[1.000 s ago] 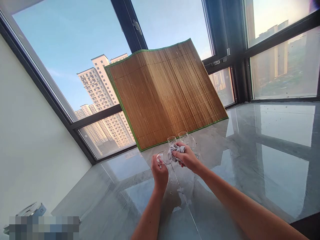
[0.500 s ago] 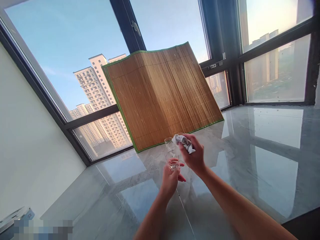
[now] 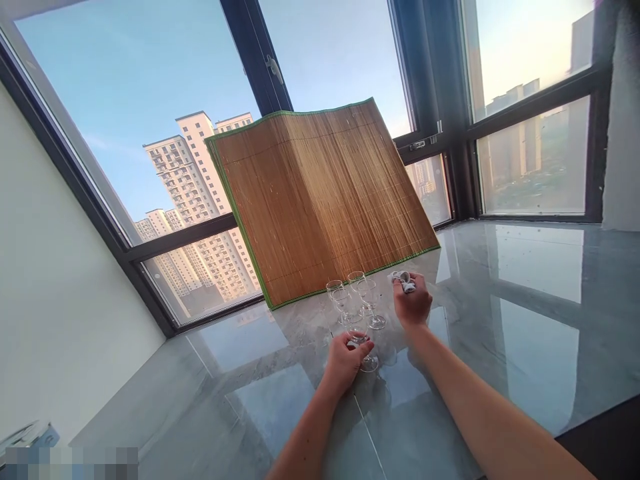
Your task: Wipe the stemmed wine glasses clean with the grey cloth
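Note:
My left hand (image 3: pixel 346 353) is closed round a small clear stemmed glass (image 3: pixel 364 352) whose foot rests on the glossy marble counter (image 3: pixel 500 333). Just beyond it stand three more stemmed glasses (image 3: pixel 355 300) in a tight group. My right hand (image 3: pixel 413 303) is to their right, a little above the counter, fingers closed on a crumpled grey-white cloth (image 3: pixel 404 281).
A bamboo mat with green edging (image 3: pixel 320 193) leans against the window behind the glasses. Dark window frames (image 3: pixel 435 120) run along the counter's far edges. A white wall (image 3: pixel 60 300) bounds the left side, with a metal object (image 3: pixel 25 437) at the lower left.
My left hand has lowered the glass from mid-air onto the counter. My right hand has pulled the cloth away from the glass and moved right.

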The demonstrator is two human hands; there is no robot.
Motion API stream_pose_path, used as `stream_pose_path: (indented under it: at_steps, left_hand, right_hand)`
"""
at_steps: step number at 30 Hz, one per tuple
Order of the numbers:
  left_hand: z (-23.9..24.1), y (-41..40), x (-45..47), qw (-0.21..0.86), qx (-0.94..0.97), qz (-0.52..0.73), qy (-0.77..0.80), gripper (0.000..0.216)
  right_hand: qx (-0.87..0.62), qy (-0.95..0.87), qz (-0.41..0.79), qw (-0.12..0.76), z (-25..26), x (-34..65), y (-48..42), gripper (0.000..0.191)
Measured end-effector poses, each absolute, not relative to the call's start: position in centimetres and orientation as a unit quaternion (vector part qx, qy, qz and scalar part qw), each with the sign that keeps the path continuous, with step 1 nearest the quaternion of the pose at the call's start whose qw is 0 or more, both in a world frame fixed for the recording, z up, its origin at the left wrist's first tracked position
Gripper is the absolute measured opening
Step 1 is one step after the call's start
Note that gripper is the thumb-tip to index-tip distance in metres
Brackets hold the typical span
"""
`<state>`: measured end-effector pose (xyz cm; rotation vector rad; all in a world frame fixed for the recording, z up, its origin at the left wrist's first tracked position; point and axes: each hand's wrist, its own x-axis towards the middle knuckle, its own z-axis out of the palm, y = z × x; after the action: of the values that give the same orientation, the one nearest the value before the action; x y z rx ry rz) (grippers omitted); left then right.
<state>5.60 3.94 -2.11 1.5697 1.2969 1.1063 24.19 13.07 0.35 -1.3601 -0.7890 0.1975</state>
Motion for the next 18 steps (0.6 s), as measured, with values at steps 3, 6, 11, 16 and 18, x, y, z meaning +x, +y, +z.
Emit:
stream_pose_path:
  at_steps: [3,6,11,16,18]
  left_hand:
    - [-2.5,4.3,5.7,0.376,0.629,0.443,0.516,0.048]
    - [-2.8,4.6,5.8,0.332,0.658,0.44,0.513,0.039]
    - [-2.5,4.8,5.4,0.198,0.725,0.399,0.525,0.029]
    - [-1.4,4.4,4.4,0.061,0.775,0.355,0.52,0.03]
    - [-1.1,4.2,4.0,0.031,0.776,0.34,0.531,0.042]
  right_hand:
    - [-0.63,-0.375,0.098,0.673,-0.3,24.1,13.3,0.031]
    - [-0.64,-0.387,0.102,0.656,-0.8,24.0,13.6,0.031]
    - [-0.633,-0.387,0.11,0.661,-1.0,24.1,13.6,0.03]
    - [-0.628,-0.382,0.113,0.668,-0.9,24.1,13.4,0.033]
    - [-0.629,-0.379,0.111,0.67,-0.9,24.1,13.4,0.032]
